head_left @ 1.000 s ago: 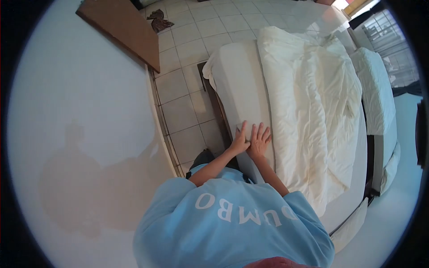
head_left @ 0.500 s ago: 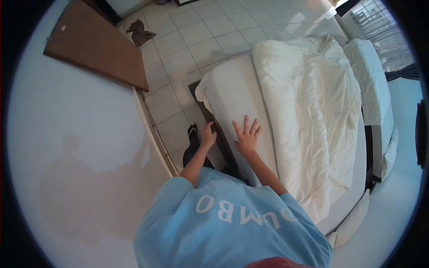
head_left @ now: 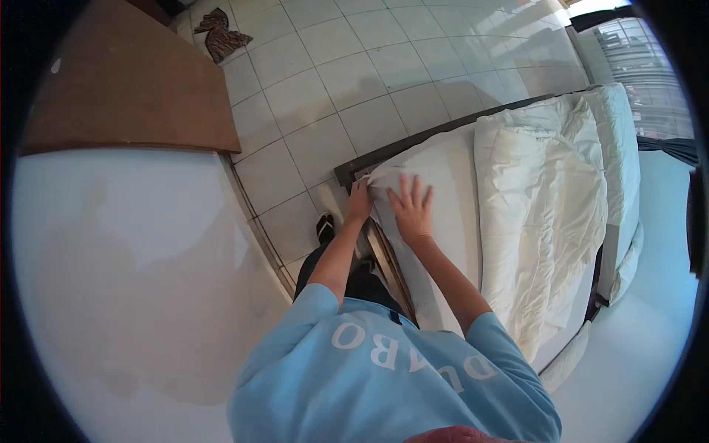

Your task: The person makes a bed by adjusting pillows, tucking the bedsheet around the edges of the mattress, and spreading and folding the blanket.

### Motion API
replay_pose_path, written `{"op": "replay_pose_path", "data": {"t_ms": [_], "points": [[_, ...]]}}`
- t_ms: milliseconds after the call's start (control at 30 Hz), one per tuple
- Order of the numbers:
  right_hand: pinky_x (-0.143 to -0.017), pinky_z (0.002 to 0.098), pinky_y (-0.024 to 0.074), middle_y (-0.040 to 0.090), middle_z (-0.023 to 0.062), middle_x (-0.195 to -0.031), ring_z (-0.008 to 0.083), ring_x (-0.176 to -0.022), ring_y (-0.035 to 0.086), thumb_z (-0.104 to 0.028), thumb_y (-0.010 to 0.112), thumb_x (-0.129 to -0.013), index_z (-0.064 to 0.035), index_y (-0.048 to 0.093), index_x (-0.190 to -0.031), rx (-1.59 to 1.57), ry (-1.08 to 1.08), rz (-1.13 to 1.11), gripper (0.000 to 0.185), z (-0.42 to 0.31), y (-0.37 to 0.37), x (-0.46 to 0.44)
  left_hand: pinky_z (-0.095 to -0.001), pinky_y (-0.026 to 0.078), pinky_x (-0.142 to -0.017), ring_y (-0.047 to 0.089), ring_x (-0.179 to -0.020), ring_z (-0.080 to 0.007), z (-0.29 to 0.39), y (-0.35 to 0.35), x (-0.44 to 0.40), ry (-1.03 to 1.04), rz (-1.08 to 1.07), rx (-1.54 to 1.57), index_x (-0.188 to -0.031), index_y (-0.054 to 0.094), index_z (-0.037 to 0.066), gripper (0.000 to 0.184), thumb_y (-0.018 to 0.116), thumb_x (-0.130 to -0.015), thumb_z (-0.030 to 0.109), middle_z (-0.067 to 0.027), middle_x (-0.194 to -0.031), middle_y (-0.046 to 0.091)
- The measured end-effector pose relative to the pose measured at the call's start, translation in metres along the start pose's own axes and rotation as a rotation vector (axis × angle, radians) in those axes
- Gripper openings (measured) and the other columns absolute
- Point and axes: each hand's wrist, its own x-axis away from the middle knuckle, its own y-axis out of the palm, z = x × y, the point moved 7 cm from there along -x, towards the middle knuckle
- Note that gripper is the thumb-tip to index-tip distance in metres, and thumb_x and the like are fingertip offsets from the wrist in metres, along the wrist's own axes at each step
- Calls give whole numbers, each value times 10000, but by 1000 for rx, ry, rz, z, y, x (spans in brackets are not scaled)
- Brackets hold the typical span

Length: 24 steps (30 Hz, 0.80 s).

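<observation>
A white bed sheet [head_left: 450,173] covers the mattress, wrinkled at the near corner of the bed. At that corner my left hand [head_left: 360,201] is closed on the sheet's edge, its fingertips partly hidden by the fabric. My right hand [head_left: 413,213] lies on top of the sheet close by, palm down with fingers spread. Farther right, a thick cream duvet [head_left: 539,199] is spread over the bed in loose folds. Under the sheet's side, the dark bed frame [head_left: 436,131] shows along the foot end.
A brown door [head_left: 125,81] stands at the upper left beside a white wall [head_left: 133,273]. Patterned cloth [head_left: 221,37] lies on the tiled floor [head_left: 325,96]. White pillows [head_left: 619,140] line the bed's far side, near a curtained window [head_left: 642,66].
My left hand has moved from beside the frame to the mattress corner and closed on the sheet. My right hand stays flat near the corner. The view has shifted and turned.
</observation>
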Motion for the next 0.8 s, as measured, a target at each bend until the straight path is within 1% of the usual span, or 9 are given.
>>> {"op": "replay_pose_path", "data": {"t_ms": [67, 167, 267, 367, 467, 567, 667, 767, 800], "points": [[-990, 579, 157, 214, 107, -1391, 375, -1277, 160, -166, 492, -769, -119, 471, -1199, 93, -190, -153, 433, -14, 10, -4, -443, 430, -798, 475, -999, -371, -1, -3, -1, 25, 59, -2, -1157, 422, 113, 465, 533, -720, -2, -154, -1116, 438], [-1023, 522, 126, 312, 115, -1344, 323, -1281, 188, -212, 452, -794, -52, 491, -1176, 448, -365, -170, 417, -32, 33, -7, -417, 457, -725, 516, -926, -352, -15, -3, -16, -62, -21, -216, -1097, 433, 94, 411, 577, -720, 14, -160, -1072, 435], [-1033, 498, 91, 377, 115, -1305, 296, -1270, 217, -254, 427, -805, -52, 475, -1205, 632, -571, -331, 451, -50, 50, -16, -422, 462, -662, 551, -814, -355, -22, -6, -30, 5, -89, -366, -966, 468, 82, 285, 589, -712, 40, -159, -997, 469], [-1034, 476, 89, 377, 105, -1311, 299, -1247, 249, -259, 443, -801, -47, 456, -1227, 435, -585, -539, 476, -68, 118, -33, -417, 477, -638, 581, -770, -335, -25, -4, -43, 107, -165, -487, -907, 505, 69, 193, 562, -722, 63, -164, -918, 538], [-1029, 463, 104, 392, 99, -1300, 298, -1227, 274, -266, 456, -797, -53, 477, -1212, 583, -676, -580, 467, -76, 166, -46, -410, 481, -642, 590, -774, -320, -31, 1, -44, 96, -263, -527, -916, 502, 65, 187, 557, -738, 75, -151, -822, 582], [-1021, 454, 118, 388, 97, -1305, 299, -1223, 275, -264, 462, -796, -60, 507, -1188, 520, -668, -577, 444, -81, 179, -56, -401, 482, -651, 594, -784, -314, -33, -5, -39, -8, -208, -434, -922, 499, 62, 188, 555, -744, 81, -145, -773, 599], [-966, 440, 228, 511, 93, -1161, 282, -1161, 347, -245, 496, -772, -78, 580, -1089, 434, -687, -397, 368, -86, 177, -66, -406, 480, -626, 594, -765, -319, -39, -6, -35, -143, -186, -381, -924, 509, 51, 197, 563, -742, 103, -171, -789, 596], [-848, 397, 352, 589, 74, -957, 269, -1051, 447, -195, 519, -753, -86, 621, -958, 65, -565, -563, 254, -87, 168, -82, -410, 479, -598, 593, -729, -332, -63, -5, -35, -55, 5, -195, -921, 525, 46, 185, 557, -750, 108, -199, -798, 593], [-793, 389, 375, 589, 72, -892, 264, -987, 478, -180, 523, -747, -87, 625, -908, -49, -484, -449, 212, -88, 146, -91, -405, 480, -593, 596, -728, -323, -65, -7, -33, -29, 3, -226, -915, 526, 34, 171, 545, -756, 95, -203, -796, 593]]}}
